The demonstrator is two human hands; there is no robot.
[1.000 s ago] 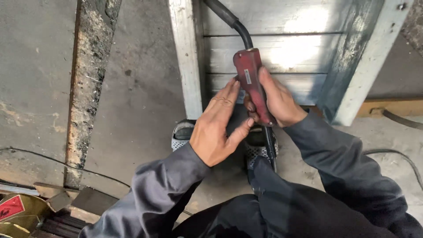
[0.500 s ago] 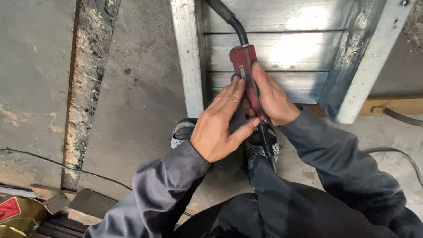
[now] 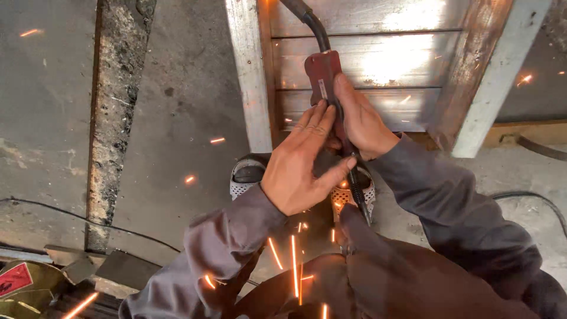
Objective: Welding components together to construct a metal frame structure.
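Nearest the camera, dark, matte trousers point(image 3: 413, 283) fill the bottom edge, crossed by thin orange sparks point(image 3: 293, 257) that streak downward. Grey sleeves point(image 3: 218, 248) of soft, creased cloth rise from there toward the hands. Below the hands sit two pale perforated shoes point(image 3: 245, 177), their tops dotted with small round holes.

The left hand point(image 3: 301, 162) lies flat and fairly open, fingers stretched forward and thumb spread out to the side, its fingertips resting against the side of the welding torch point(image 3: 323, 77). The right hand point(image 3: 363, 124) is wrapped around the torch handle from the other side, fingers curled tightly on it. The handle is a blocky dark red piece of smooth plastic; a black, ribbed cable point(image 3: 357, 192) runs back from it toward the person's lap, and a curved black metal neck point(image 3: 316, 26) bends forward and up out of the frame, so its tip is not visible.

Beyond the torch stands a frame of square metal tubes point(image 3: 378, 65), flat horizontal bars with a dull silver sheen lit orange, joined to a pale upright bar point(image 3: 245, 77) and a slanting one on the right point(image 3: 490, 82). The rough, stained concrete floor point(image 3: 41, 100) spreads to the left, with a crusty, rust-spotted steel strip point(image 3: 115, 106) lying on it and a thin dark wire point(image 3: 82, 215) trailing across.
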